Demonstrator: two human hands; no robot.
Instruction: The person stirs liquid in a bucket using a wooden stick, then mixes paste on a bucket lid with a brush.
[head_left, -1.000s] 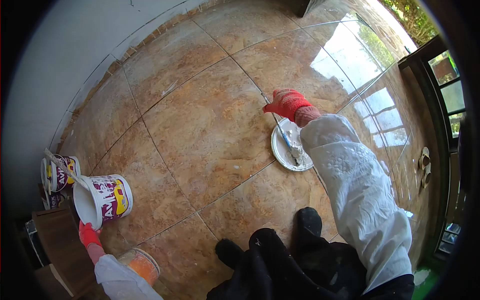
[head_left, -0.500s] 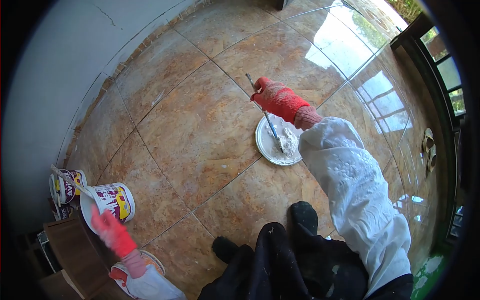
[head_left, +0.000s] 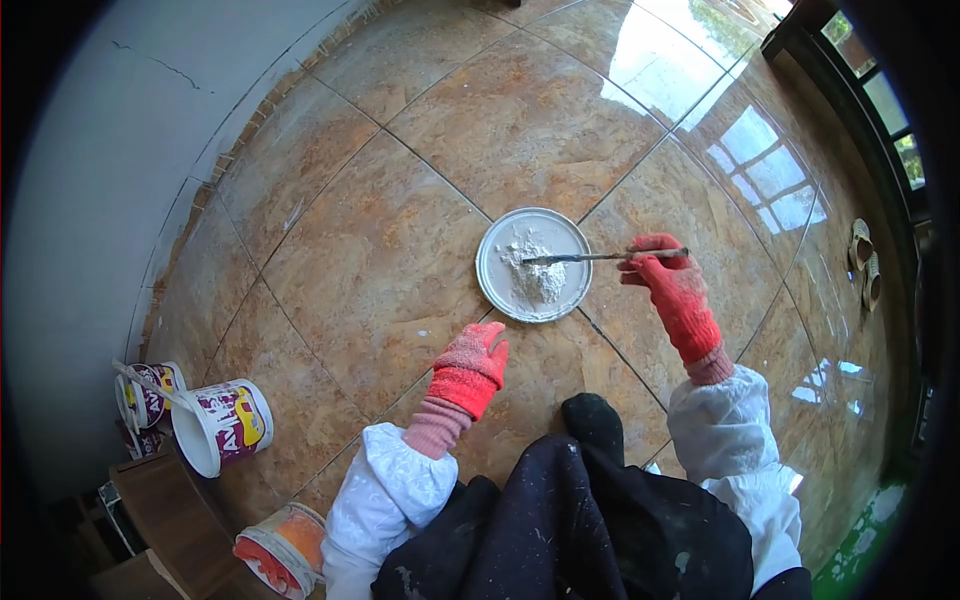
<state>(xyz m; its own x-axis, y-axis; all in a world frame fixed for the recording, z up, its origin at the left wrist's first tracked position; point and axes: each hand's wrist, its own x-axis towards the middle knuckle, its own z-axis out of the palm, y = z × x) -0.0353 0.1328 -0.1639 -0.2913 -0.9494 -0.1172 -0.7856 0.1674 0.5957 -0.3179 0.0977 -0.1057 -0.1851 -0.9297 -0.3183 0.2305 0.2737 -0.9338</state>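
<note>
A round white lid [head_left: 490, 285] lies on the tiled floor with a lumpy heap of white powder or paste [head_left: 540, 280] on it. My right hand [head_left: 665, 275], in a red glove, is closed round the handle of a thin paintbrush [head_left: 600, 257]. The brush lies almost level, its dark tip at the white heap. Just below the lid's near edge is my left hand [head_left: 470, 362], gloved in red too. Its fingers are partly spread and hold nothing; it does not appear to touch the lid.
At left, a white bucket with a purple label [head_left: 225, 425] lies tilted beside a smaller tub [head_left: 150, 395] and brown wooden furniture [head_left: 175, 510]. An orange-stained bucket [head_left: 290, 545] sits near my left sleeve. Slippers [head_left: 862, 262] rest by the door at right.
My left hand has come from the buckets at left to near the lid. My right hand has moved right and down, swinging the brush from steep to nearly level.
</note>
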